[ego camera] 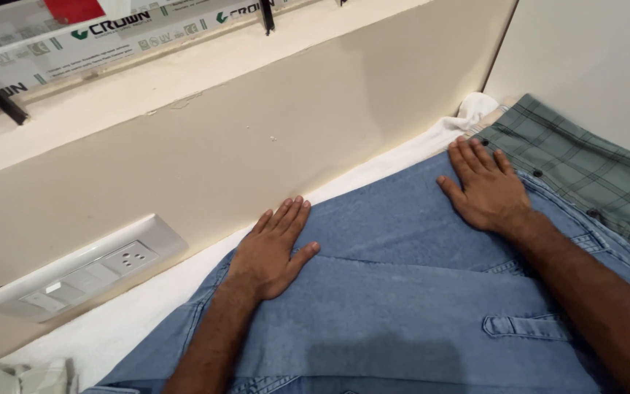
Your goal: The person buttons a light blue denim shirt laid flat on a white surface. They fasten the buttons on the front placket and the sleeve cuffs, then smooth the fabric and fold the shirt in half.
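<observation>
Both hands, left hand and right hand, press flat-fingered, gripping nothing, on denim garment beside wall.

Both hands flat, palms down: left, right.

Location: domestic room, clothes-folding area.
Indicators: a cream painted wall fitted with a white socket-and-switch plate, a window frame above a ledge, and folded garments, blue denim and a green checked shirt, on a white sheet.
</observation>
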